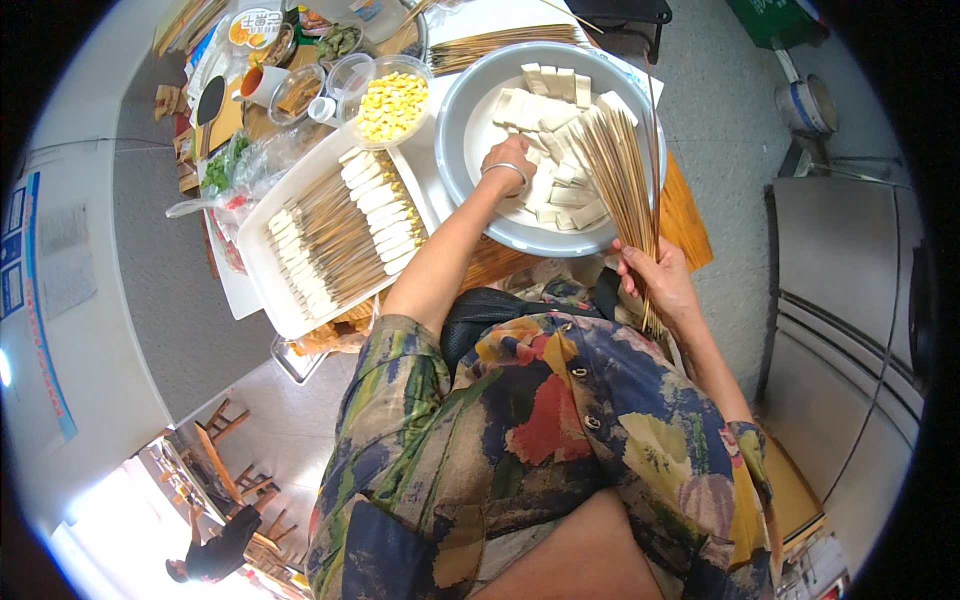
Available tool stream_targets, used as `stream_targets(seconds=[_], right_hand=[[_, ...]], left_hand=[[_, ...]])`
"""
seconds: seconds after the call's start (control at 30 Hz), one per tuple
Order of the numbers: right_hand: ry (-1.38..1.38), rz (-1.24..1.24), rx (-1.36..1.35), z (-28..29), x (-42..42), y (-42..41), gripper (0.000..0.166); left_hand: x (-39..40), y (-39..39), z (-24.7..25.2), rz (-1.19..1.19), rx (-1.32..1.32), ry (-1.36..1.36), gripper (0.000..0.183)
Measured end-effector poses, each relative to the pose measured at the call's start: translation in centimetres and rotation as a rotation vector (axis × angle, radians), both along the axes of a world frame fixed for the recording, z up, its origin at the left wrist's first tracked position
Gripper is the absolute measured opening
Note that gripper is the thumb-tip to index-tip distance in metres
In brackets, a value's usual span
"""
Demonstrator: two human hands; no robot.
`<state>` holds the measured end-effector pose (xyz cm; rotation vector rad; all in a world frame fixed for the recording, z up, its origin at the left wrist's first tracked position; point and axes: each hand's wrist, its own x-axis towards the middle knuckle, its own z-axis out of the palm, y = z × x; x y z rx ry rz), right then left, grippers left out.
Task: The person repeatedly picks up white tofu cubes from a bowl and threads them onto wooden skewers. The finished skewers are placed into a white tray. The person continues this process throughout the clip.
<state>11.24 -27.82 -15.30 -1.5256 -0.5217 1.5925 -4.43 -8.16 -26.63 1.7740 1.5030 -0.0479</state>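
My left hand [510, 163], with a bracelet at the wrist, reaches into a blue-grey basin [452, 180] and touches pale white rectangular food pieces [571, 196]; its fingertips are partly hidden. In my right hand [660, 277] is a thick bundle of thin wooden skewers [622, 180], held upright at the basin's right edge. Left of the basin stands a white tray [262, 281] with rows of skewered white pieces [379, 206], some with yellow bits at the ends. A round clear tub of yellow corn kernels [391, 105] rests by the tray's upper corner.
More skewers [502, 46] lie behind the basin. At the upper left are a white cup [264, 84], a tub of brown sticks [300, 94], a black paddle-shaped utensil [211, 101] and plastic bags [274, 161]. A steel cabinet [836, 255] stands at right. Another person [221, 547] is far off at lower left.
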Motion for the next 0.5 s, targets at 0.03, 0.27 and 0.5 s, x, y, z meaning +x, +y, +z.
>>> stream_targets(seconds=[0.03,0.27,0.5], right_hand=[[-0.005,0.023,0.002,-0.2,0.0,0.1,0.012],[-0.052,0.106,0.005,0.2,-0.6,0.7,0.009],[-0.079,0.114,0.043,1.0,-1.3,0.7,0.008]], left_hand=[[-0.5,0.1,-0.1,0.029,-0.001,-0.033,0.032],[-2.2,0.8,3.6,0.509,-0.501,-0.782,0.034],[-2.4,0.9,5.1,0.694,-0.578,-1.110,0.033]])
